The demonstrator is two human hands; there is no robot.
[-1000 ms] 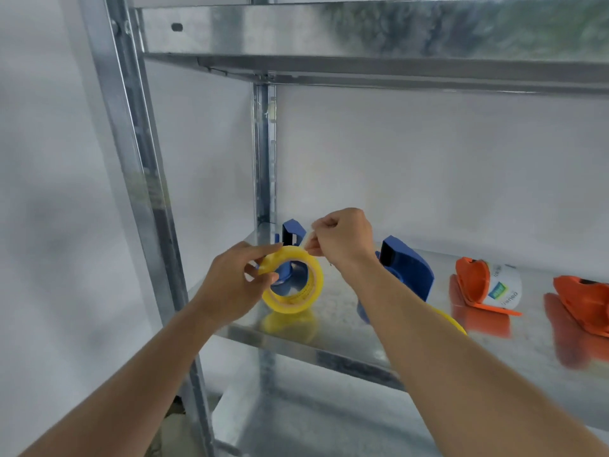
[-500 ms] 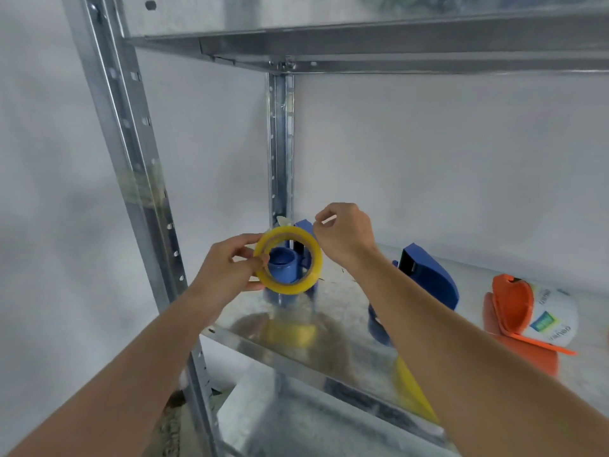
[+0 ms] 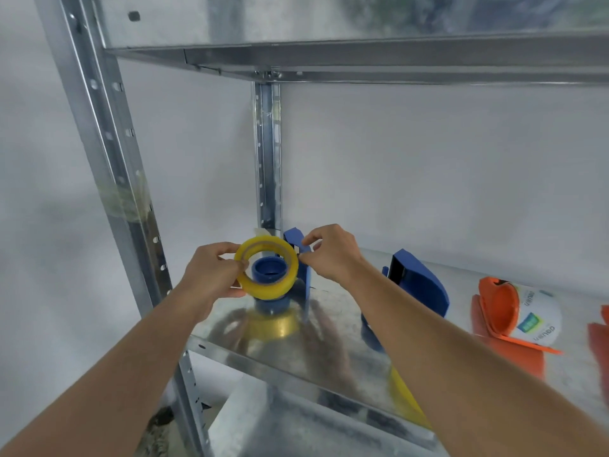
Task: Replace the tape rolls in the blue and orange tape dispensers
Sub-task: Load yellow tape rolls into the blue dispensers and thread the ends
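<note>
My left hand (image 3: pixel 211 275) grips a yellow tape roll (image 3: pixel 267 288) by its left rim, holding it over the blue hub of an open blue dispenser (image 3: pixel 304 258) standing at the shelf's left end. My right hand (image 3: pixel 333 255) pinches the roll's right edge, where the tape end seems to lie, beside the dispenser's upright blue plate. A second blue dispenser (image 3: pixel 418 285) sits to the right, partly behind my right forearm. Further right lies an orange dispenser (image 3: pixel 494 308) with a white labelled roll (image 3: pixel 537 318) in it. Another orange piece (image 3: pixel 599 338) shows at the frame's right edge.
Everything sits on a shiny metal shelf (image 3: pixel 329 351) of a galvanised rack. Perforated uprights (image 3: pixel 108 166) stand at the front left and back corner (image 3: pixel 267 153). Another shelf (image 3: pixel 362 57) runs overhead. A lower shelf shows beneath. A white wall is behind.
Both hands have carried the yellow roll up and back, from in front of the dispenser to around its blue hub. The camera has moved closer and looks further left.
</note>
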